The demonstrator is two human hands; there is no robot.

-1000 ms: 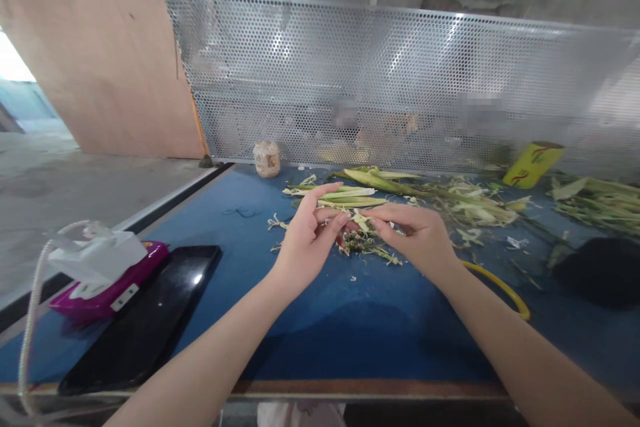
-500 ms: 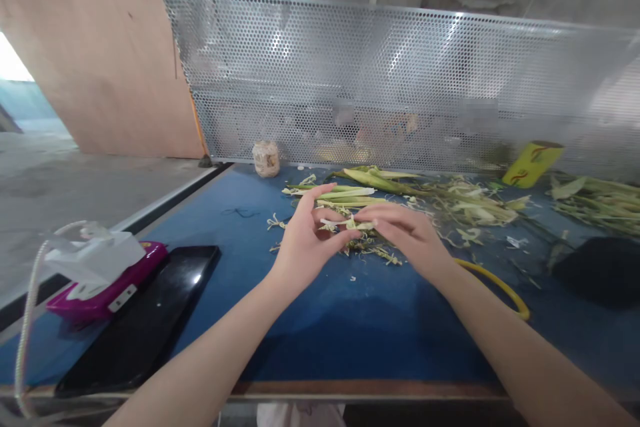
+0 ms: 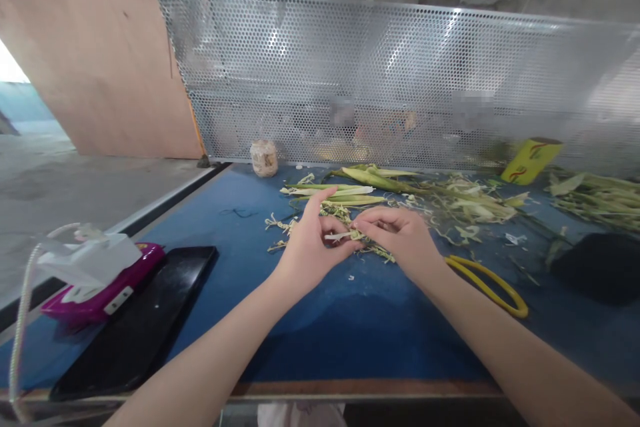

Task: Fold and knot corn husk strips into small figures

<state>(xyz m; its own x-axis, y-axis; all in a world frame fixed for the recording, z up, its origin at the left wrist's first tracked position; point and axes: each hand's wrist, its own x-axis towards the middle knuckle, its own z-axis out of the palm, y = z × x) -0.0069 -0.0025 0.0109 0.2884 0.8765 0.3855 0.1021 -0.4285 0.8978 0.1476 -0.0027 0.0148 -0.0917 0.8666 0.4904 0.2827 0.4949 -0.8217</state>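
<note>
Between my two hands is a small pale plant strip [image 3: 338, 236], held just above the blue table. My left hand [image 3: 307, 243] pinches it between thumb and curled fingers, with the index finger raised. The fingertips of my right hand [image 3: 395, 230] are pressed together on the strip's right end, close to my left thumb. Below and behind the hands lie small knotted plant pieces [image 3: 280, 223]. Farther back are long green and white leaf strips [image 3: 350, 195]. My fingers partly hide the held strip.
Husks [image 3: 465, 200] and a yellow roll [image 3: 533, 160] lie back right, near a perforated metal screen [image 3: 310, 53]. A yellow ring [image 3: 493, 287] and a dark round object [image 3: 600, 268] are right. A black phone [image 3: 140, 320], magenta device [image 3: 107, 287] and jar [image 3: 264, 158] stand left.
My right hand has shifted slightly left and its fingers have curled in more. The held strip sits a little lower, and more of the yellow ring shows.
</note>
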